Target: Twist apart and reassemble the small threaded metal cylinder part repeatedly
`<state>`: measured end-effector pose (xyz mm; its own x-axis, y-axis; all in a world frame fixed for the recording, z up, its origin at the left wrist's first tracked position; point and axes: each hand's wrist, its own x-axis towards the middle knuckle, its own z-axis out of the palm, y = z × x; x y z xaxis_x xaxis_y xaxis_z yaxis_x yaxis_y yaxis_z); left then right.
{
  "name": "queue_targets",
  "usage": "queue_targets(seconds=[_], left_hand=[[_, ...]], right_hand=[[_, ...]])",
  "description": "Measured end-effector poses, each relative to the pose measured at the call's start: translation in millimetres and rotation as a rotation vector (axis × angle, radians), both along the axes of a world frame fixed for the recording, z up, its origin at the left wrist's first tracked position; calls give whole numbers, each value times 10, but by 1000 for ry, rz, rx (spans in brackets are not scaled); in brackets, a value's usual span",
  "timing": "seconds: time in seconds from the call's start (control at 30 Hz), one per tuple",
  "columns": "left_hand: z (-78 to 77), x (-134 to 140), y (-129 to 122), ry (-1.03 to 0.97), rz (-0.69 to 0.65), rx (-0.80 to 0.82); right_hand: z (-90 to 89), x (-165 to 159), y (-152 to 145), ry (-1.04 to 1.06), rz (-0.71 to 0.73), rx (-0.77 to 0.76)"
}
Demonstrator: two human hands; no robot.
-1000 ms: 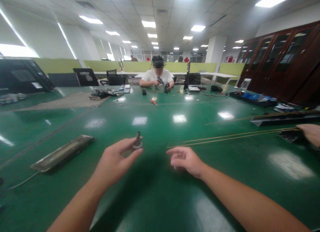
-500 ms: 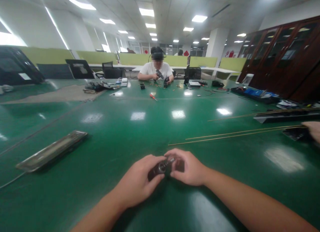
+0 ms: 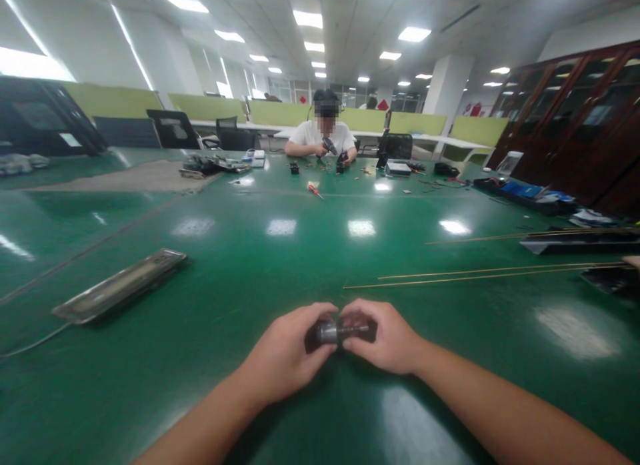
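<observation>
One second on, the left hand [image 3: 287, 348] is gripping the metal part [image 3: 328, 332] over the table [image 3: 240, 251]; the right hand [image 3: 387, 338], apart before, is curling around its shaft [image 3: 356, 331], contact unclear, so both are attending to it.

Rectangular white ceiling lights [image 3: 308, 19] shine above low lime-green partitions [image 3: 280, 115], black mesh-backed chairs [image 3: 399, 146] and tall reddish-brown, glass-fronted wooden cabinets [image 3: 565, 111] beyond a glossy green table [image 3: 240, 271].
</observation>
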<state>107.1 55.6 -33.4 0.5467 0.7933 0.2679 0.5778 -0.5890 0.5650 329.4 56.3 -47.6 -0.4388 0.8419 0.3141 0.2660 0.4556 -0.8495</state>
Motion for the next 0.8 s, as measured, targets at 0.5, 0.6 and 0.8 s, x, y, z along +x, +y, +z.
queue_targets(seconds=[0.5, 0.6, 0.8], left_hand=[[-22, 12, 14, -15, 41, -13], [-18, 25, 16, -20, 39, -12], [-20, 14, 14, -36, 37, -4]], right_hand=[[-10, 5, 23, -105, -65, 79], [-14, 7, 20, -113, -60, 87], [-5, 10, 12, -114, -54, 89]])
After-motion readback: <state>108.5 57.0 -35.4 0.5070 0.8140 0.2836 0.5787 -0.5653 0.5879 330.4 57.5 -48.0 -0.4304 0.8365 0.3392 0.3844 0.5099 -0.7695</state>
